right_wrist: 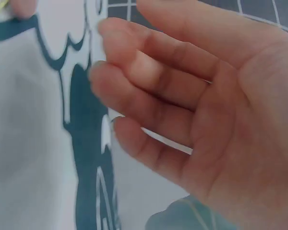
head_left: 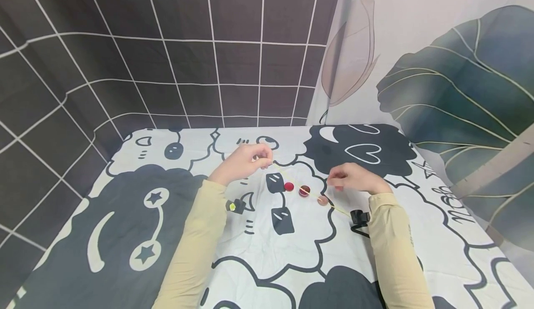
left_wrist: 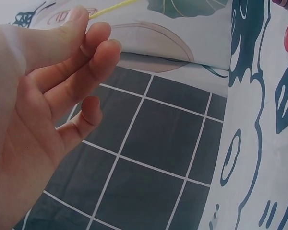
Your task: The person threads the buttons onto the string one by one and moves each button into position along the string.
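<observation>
My left hand (head_left: 251, 160) pinches one end of a thin yellow string (left_wrist: 116, 8) between thumb and index finger, raised over the patterned cloth. From there the string slants down to the right in the head view. Along its line are a red button (head_left: 289, 186), a dark red button (head_left: 304, 190) and a pinkish-tan button (head_left: 323, 200). Whether it passes through their holes is too small to tell. My right hand (head_left: 354, 178) hovers to the right of the buttons, its fingers loosely bent. Nothing shows within those fingers (right_wrist: 149, 72) in the right wrist view.
A white cloth (head_left: 267, 248) with black cartoon drawings covers the table. A small black device (head_left: 359, 217) is beside the right sleeve, and another black piece (head_left: 238, 206) with a yellow spot is beside the left. A dark gridded curtain (head_left: 175, 58) hangs behind.
</observation>
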{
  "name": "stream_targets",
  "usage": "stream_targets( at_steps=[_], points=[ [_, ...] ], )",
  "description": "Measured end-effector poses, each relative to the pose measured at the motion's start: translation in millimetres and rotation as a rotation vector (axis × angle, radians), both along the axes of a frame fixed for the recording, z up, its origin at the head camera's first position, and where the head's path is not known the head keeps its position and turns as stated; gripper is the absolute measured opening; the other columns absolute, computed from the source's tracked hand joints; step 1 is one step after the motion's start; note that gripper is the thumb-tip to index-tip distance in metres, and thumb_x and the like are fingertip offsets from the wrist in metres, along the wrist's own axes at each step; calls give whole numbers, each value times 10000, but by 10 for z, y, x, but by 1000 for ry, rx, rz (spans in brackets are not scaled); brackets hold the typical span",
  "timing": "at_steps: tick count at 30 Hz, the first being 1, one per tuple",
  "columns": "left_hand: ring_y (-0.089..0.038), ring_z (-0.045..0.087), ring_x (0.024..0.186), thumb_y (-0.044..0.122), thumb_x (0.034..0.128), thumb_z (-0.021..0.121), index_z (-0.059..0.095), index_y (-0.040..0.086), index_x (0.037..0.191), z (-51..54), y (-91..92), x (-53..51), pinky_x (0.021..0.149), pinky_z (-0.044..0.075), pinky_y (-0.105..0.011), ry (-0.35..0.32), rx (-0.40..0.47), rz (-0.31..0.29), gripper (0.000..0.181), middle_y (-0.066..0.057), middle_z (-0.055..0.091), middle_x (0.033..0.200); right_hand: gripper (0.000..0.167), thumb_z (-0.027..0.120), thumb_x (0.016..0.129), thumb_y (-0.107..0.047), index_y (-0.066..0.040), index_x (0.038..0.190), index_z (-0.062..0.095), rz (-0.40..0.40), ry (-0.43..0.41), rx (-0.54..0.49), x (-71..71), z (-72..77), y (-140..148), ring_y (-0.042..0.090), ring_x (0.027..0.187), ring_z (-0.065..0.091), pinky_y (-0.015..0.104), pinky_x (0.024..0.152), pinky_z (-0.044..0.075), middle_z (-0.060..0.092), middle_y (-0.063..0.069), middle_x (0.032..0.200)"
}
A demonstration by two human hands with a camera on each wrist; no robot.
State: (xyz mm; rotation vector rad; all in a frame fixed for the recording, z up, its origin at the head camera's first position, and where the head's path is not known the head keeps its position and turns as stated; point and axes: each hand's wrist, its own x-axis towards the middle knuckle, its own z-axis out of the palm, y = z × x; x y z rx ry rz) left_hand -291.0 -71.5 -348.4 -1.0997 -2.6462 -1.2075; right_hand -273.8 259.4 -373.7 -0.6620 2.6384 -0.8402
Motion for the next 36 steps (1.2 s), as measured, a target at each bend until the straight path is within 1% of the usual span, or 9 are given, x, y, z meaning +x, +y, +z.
stream_targets(
  at_steps=[4,7,10,14,18,25,29,32,36],
  points=[
    [-123,598,766,99,917,625,610,114,856,13,27,13,746,489,-269,15,-7,-9,65,-11,660,801,128,613,923,-122,-25,966,684,-23,155,-8,26,73,-172,94,713,587,262,710,471,685,40,772],
    [-114,594,759,100,916,624,608,117,861,8,35,13,740,486,-260,23,-16,-10,60,-8,656,798,157,611,927,-118,-35,1033,692,-9,244,-23,51,105,-354,144,831,647,350,792,530,721,56,916],
    [-111,587,749,102,917,626,606,119,863,-2,32,8,735,479,-257,26,-21,-7,60,-6,650,790,202,605,934,-124,-42,1098,688,33,299,-41,79,115,-536,221,955,675,438,859,536,730,81,1025],
    [-118,584,742,107,920,625,604,120,871,-7,34,7,739,476,-267,22,-23,-15,55,-10,647,781,265,605,938,-149,-60,1180,667,56,339,-95,132,114,-740,263,1066,659,480,901,515,715,96,1123],
    [-115,584,735,105,929,609,592,120,877,-19,56,2,739,468,-270,23,-19,-29,57,-9,646,772,331,608,945,-174,-74,1261,620,51,319,-215,177,118,-897,268,1168,613,477,983,486,666,94,1242],
    [-109,590,728,106,945,586,583,116,892,-33,111,7,718,488,-255,14,-15,-43,54,-17,654,810,388,586,968,-244,-125,1335,551,-28,172,-360,209,94,-1051,288,1242,571,528,1038,443,595,67,1355],
    [-106,584,733,93,941,581,581,111,890,-33,144,23,717,488,-243,25,-13,-58,54,-19,660,815,378,605,957,-258,-114,1305,576,-72,120,-391,224,108,-1070,273,1212,592,503,1030,454,640,72,1287],
    [-103,567,715,90,940,588,582,104,894,-34,164,35,700,474,-233,40,-16,-70,48,-20,647,789,331,633,937,-250,-123,1242,612,-109,106,-387,235,128,-1067,266,1133,626,499,988,472,701,79,1140],
    [-94,541,684,101,942,598,577,99,903,-31,175,50,671,453,-222,40,-30,-75,44,-21,624,758,219,642,926,-215,-97,1110,661,-150,138,-350,232,142,-1058,235,992,646,418,879,495,716,100,964]
  ],
)
